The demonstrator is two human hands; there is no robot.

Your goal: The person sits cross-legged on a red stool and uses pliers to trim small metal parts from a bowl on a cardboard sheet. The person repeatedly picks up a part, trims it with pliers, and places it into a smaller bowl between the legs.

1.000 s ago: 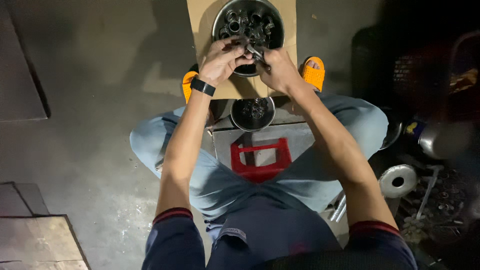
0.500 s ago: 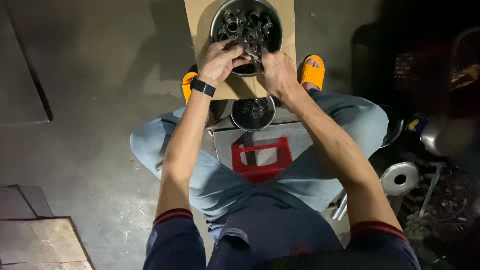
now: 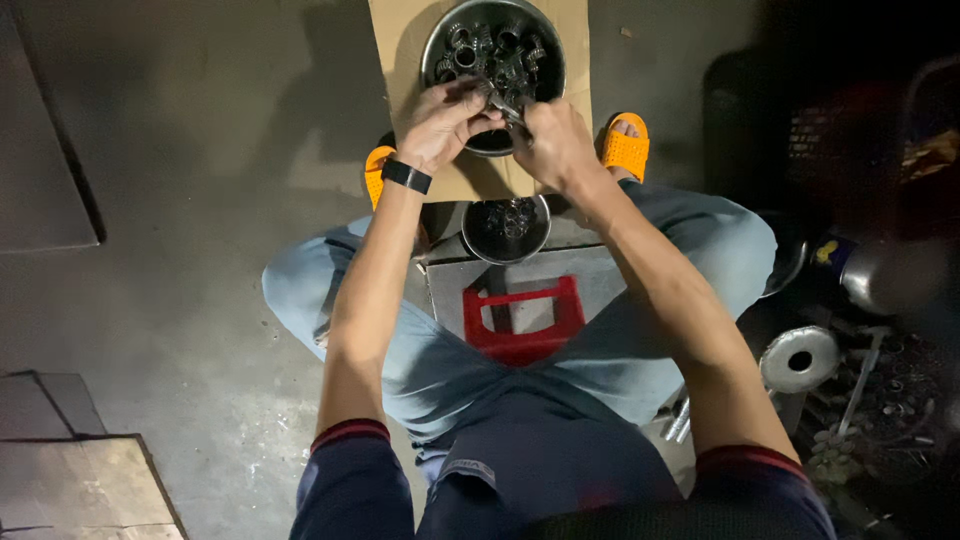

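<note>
Two metal bowls are in play, both on the floor ahead of the seated person. Cardboard sheet (image 3: 410, 40) lies flat on the concrete floor (image 3: 200, 200) and carries the large steel bowl (image 3: 432, 45), which is well filled with small ring-shaped metal clamps or similar parts (image 3: 470, 45); exact kind cannot be resolved at this size. Nearer the body, between the knees and just beyond a red plastic stool (image 3: 520, 320), sits the smaller bowl (image 3: 478, 245), holding a modest heap of the same dark metal pieces. Judgement on progress: large bowl looks nearly full, small bowl only partly so, hence most of the pieces appear unhandled; which bowl is source and which is receiver cannot be told from this view alone. Both hands meet over the near rim of the large bowl. Left hand (image 3: 440, 125), with a black wristband, has its fingers curled closed around one small piece. Right hand (image 3: 555, 145) is closed narrowly on a slim metal tool or part (image 3: 505, 105) that points into the left hand's piece; the two items touch. Piece in work therefore sits between the hands, above the large bowl's edge. Orange sandals (image 3: 625, 150) flank the cardboard.
</note>
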